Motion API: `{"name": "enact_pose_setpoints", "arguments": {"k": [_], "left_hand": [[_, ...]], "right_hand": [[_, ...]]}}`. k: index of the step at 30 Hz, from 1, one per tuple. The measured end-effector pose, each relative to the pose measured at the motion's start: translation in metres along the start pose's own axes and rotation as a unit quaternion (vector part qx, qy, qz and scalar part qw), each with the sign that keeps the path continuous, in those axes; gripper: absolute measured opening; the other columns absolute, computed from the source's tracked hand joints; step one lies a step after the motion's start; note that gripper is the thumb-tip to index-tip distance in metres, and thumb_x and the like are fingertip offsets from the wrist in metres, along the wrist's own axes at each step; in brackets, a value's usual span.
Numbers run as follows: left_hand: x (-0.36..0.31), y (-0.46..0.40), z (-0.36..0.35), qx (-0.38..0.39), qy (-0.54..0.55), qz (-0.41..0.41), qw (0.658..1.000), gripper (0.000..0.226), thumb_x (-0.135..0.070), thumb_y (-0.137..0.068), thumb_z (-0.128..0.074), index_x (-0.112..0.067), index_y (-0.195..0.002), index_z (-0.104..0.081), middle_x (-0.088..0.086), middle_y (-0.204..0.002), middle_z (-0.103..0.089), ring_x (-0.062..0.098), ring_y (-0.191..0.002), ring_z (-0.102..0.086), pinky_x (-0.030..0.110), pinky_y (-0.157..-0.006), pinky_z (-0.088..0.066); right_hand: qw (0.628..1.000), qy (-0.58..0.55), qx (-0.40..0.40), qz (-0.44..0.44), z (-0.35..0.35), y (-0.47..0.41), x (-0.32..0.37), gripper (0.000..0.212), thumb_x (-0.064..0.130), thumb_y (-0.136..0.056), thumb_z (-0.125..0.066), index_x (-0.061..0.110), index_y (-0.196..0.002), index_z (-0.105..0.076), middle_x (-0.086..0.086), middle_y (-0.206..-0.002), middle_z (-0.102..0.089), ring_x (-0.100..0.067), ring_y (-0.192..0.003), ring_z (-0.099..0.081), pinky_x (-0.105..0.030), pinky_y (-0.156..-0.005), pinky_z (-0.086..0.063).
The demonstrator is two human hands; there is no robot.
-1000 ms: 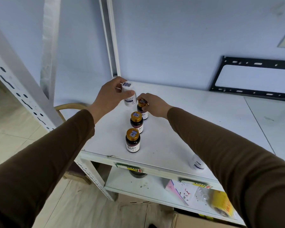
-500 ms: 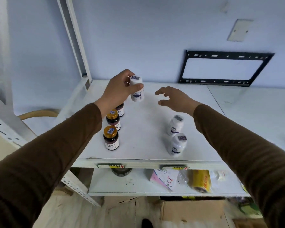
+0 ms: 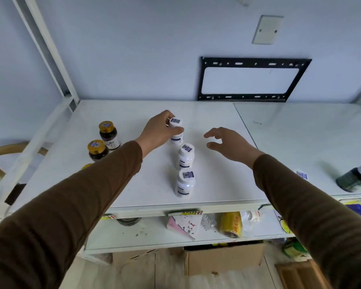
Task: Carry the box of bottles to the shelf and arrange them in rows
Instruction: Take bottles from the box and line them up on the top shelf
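White bottle [image 3: 176,131] sits at the far end of the white row, in my left hand [image 3: 158,130], fingers wrapped round its cap and shoulder; base looks at or just above the shelf [image 3: 227,113], cannot tell which. Two more white bottles stand in line nearer me: middle bottle [image 3: 185,156], then front bottle [image 3: 185,183]. Second row to the left: amber jars with gold lids [image 3: 108,133], [image 3: 96,150], a third mostly hidden behind my sleeve. Right hand [image 3: 229,142] hovers just right of the row, fingers spread and loosely bent, grasping nothing. Step, as I judge it: seating the third white bottle to close the row. Next move calls for a straight set-down in line with the other two, then letting go without nudging the middle bottle, which is very close. Front bottle stands near the shelf's front edge, so little margin there. Open room lies behind and to the right, up to a dark jar [image 3: 355,178] far right. Cardboard box [image 3: 223,259] sits below on the floor.
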State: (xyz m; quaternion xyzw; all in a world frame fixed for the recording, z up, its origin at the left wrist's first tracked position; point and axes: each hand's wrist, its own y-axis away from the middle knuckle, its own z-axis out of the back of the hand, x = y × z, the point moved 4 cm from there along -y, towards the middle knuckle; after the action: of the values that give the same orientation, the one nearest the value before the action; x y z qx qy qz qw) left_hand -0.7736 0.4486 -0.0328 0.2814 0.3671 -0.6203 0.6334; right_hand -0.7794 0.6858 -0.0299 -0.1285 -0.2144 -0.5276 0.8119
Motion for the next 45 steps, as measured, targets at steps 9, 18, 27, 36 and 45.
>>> {"name": "enact_pose_setpoints", "arguments": {"k": [9,18,27,36,45], "left_hand": [[0.003,-0.003,-0.024,0.004,-0.048,0.032,0.998,0.027,-0.033,-0.075,-0.078,-0.019,-0.095,-0.064,-0.005,-0.093,-0.069,0.012,-0.084,-0.064,0.023,-0.07,-0.045],[0.003,0.001,-0.019,-0.009,-0.039,0.078,0.996,0.061,-0.042,-0.077,-0.079,-0.025,-0.13,-0.055,-0.003,-0.122,-0.06,0.014,-0.107,-0.06,0.029,-0.086,-0.047],[-0.034,0.064,0.01,-0.077,-0.098,0.015,0.992,0.056,-0.041,-0.084,-0.073,-0.027,-0.135,-0.053,-0.004,-0.133,-0.056,0.009,-0.114,-0.053,0.029,-0.095,-0.044],[-0.085,0.196,-0.016,-0.071,-0.114,-0.085,0.987,0.053,-0.037,-0.088,-0.069,-0.028,-0.137,-0.052,-0.008,-0.134,-0.054,0.009,-0.123,-0.049,0.033,-0.104,-0.042],[-0.126,0.309,-0.118,0.022,-0.103,-0.097,0.99,0.054,-0.037,-0.088,-0.07,-0.032,-0.138,-0.051,-0.012,-0.138,-0.051,0.004,-0.122,-0.046,0.02,-0.093,-0.037]], "right_hand": [[0.998,-0.022,0.032,0.039,-0.006,-0.011,-0.015,0.029,0.032,-0.093,-0.062,0.028,-0.122,-0.061,0.003,-0.124,-0.059,-0.014,-0.111,-0.054,-0.02,-0.085,-0.034],[0.997,-0.013,0.049,0.062,-0.007,-0.006,-0.017,0.031,0.032,-0.094,-0.06,0.027,-0.125,-0.06,0.002,-0.126,-0.058,-0.017,-0.111,-0.054,-0.024,-0.09,-0.038],[0.997,-0.002,-0.015,0.074,0.008,0.033,0.0,0.041,0.031,-0.094,-0.06,0.022,-0.133,-0.054,-0.004,-0.127,-0.057,-0.022,-0.12,-0.05,-0.029,-0.094,-0.039],[0.995,0.017,-0.057,0.079,0.014,0.161,0.008,0.045,0.032,-0.094,-0.059,0.023,-0.136,-0.05,-0.005,-0.13,-0.055,-0.024,-0.121,-0.049,-0.033,-0.097,-0.042],[0.998,0.011,-0.063,0.015,0.016,0.319,-0.04,0.05,0.024,-0.088,-0.065,0.019,-0.136,-0.052,-0.009,-0.132,-0.054,-0.028,-0.121,-0.049,-0.038,-0.098,-0.044]]}}
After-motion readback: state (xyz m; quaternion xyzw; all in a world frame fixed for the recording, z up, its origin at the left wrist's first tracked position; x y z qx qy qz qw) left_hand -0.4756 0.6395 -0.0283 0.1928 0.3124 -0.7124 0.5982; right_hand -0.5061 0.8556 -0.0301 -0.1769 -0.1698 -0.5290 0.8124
